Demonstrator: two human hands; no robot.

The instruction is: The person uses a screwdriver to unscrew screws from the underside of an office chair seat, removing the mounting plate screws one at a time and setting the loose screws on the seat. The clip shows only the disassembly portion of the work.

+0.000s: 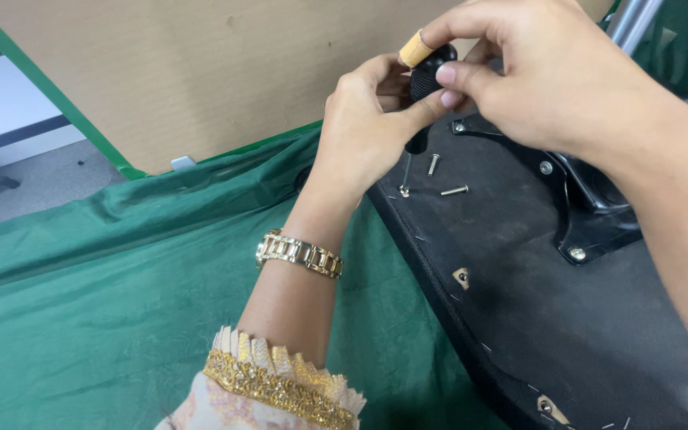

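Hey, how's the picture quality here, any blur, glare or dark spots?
Head view: even, soft light; left hand and right hand sharp on the screwdriver; small glints on the loose screws; the black seat underside reads dark with little detail; no strong shadows.

A cloth covers the worktop across the left and near side, and a board stands at its far edge. On the right a padded panel lies over the cloth, with a metal bracket fixed on its far right part. Two loose screws lie on the panel left of the bracket, and just left of them a screwdriver stands upright on a screw, with the left hand and right hand closed around its handle from either side.
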